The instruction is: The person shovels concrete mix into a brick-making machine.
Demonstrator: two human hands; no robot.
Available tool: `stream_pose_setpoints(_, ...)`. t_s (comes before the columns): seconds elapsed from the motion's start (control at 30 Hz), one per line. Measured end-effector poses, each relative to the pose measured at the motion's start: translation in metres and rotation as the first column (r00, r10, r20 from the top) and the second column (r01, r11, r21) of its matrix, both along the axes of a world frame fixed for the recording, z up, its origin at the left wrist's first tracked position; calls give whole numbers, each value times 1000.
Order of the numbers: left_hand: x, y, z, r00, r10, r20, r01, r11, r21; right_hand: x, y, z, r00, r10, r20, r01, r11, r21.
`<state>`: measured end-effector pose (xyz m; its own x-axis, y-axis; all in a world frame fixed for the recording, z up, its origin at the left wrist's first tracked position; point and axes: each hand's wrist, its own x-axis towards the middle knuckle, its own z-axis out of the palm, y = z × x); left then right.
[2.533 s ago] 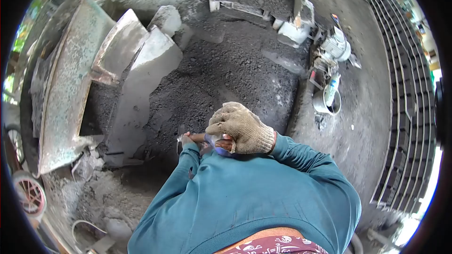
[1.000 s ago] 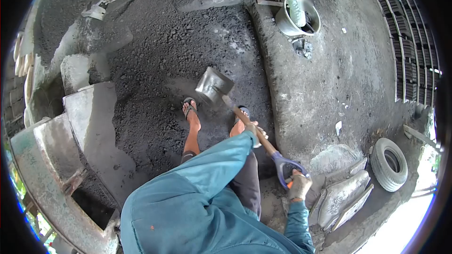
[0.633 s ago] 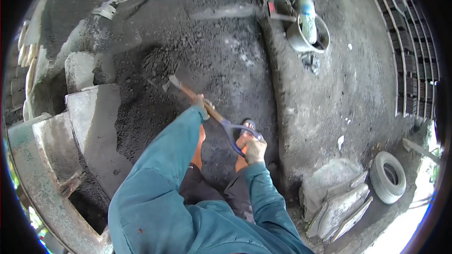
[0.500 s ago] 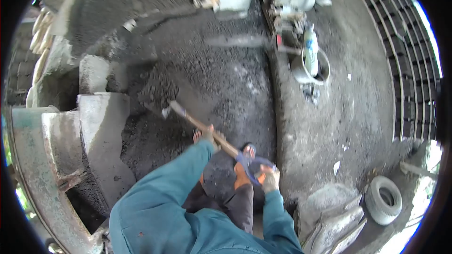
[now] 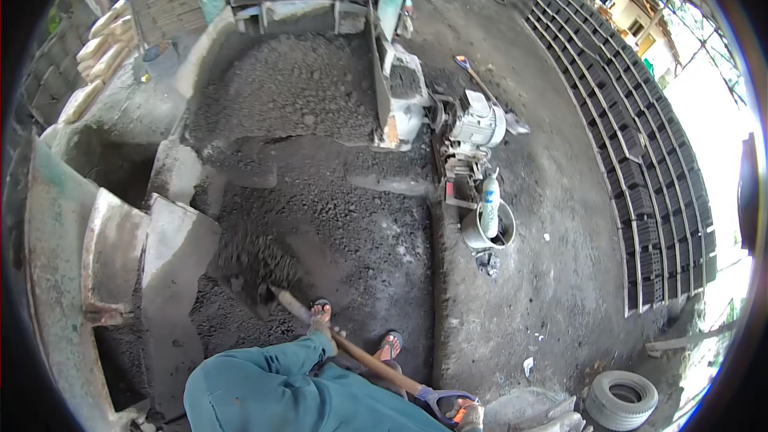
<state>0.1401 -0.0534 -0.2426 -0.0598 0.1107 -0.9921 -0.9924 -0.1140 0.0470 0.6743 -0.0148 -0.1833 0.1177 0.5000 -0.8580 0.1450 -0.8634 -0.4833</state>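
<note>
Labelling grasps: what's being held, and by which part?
A shovel, with both hands: left hand on the wooden shaft, toward the blade; right hand on the blue D-grip at the top end.

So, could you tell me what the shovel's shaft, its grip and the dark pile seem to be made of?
Shaft: likely wood, bare matte light brown. Grip: probably moulded plastic, smooth blue-purple loop. Pile: loose dark grey granular stuff, clumpy and crumbling; perhaps a sand or ash mix, which I cannot tell.
</note>
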Motion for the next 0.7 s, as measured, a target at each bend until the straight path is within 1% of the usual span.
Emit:
stream_pose_setpoints(0.03, -18, 26, 66, 998, 1, -57, 5, 995, 96, 4, 1, -18, 1000, 11, -21, -11, 1000, -8)
stream_pose_setpoints(0.07, -32, 46, 87, 995, -1, -95, 15, 990, 138, -23, 8, 5, 999, 23, -39, -24, 1000, -15)
stream_pose_setpoints(0.1, -48, 63, 106, 991, 1, -136, 23, 983, 180, -61, 10, 24, 969, -178, -171, 198, 974, 111)
stream_pose_setpoints(0.13, -68, 81, 133, 973, 11, -231, 69, 940, 333, -81, 26, 9, 913, -321, -251, 321, 946, -44)
stream_pose_setpoints(0.17, -87, 98, 158, 945, 30, -324, 134, 872, 471, -116, 41, 18, 938, -271, -217, 267, 962, -50)
stream_pose_setpoints(0.2, -108, 114, 164, 898, 15, -440, 207, 868, 452, -130, 50, -2, 935, -216, -280, 219, 975, -20)
stream_pose_setpoints(0.23, -122, 120, 159, 839, -2, -544, 272, 867, 417, -165, 59, 45, 950, -133, -282, 145, 989, 20)
stream_pose_setpoints(0.27, -128, 118, 153, 838, 0, -545, 249, 890, 382, -165, 73, 48, 958, -82, -275, 90, 996, 18)
stream_pose_setpoints(0.3, -126, 113, 156, 838, 7, -545, 221, 910, 352, -162, 90, 50, 969, -32, -244, 25, 999, -30)
stream_pose_setpoints(0.33, -116, 98, 160, 892, 8, -453, 151, 938, 313, -152, 101, 54, 970, 4, -242, -3, 1000, 4)
stream_pose_setpoints(0.37, -101, 81, 157, 917, 46, -396, 93, 941, 324, -143, 110, 57, 969, 33, -244, -25, 999, 36)
stream_pose_setpoints(0.4, -89, 67, 114, 918, 120, -379, -4, 956, 294, -133, 118, 60, 983, 67, -174, -53, 995, 87)
stream_pose_setpoints(0.43, -72, 42, 99, 943, 156, -295, -55, 945, 323, -124, 126, 66, 990, 98, -98, -84, 987, 136)
stream_pose_setpoints(0.47, -53, 25, 97, 960, 190, -207, -111, 933, 343, -114, 135, 71, 992, 127, -20, -121, 977, 178)
stream_pose_setpoints(0.5, -35, 14, 95, 957, 254, -141, -200, 927, 316, -107, 146, 73, 982, 187, 6, -181, 944, 277)
stream_pose_setpoints(0.57, 7, -17, 123, 923, 385, -13, -372, 900, 228, -95, 160, 75, 953, 295, 73, -296, 845, 446)
stream_pose_setpoints(0.6, 22, -22, 148, 900, 437, -11, -420, 872, 250, -98, 169, 80, 948, 306, 84, -308, 820, 483)
stream_pose_setpoints(0.63, 34, -25, 163, 902, 430, -43, -396, 862, 316, -96, 176, 80, 944, 316, 98, -320, 793, 519)
stream_pose_setpoints(0.7, 55, -30, 183, 899, 426, -103, -342, 830, 440, -87, 197, 33, 957, 277, 89, -277, 772, 572)
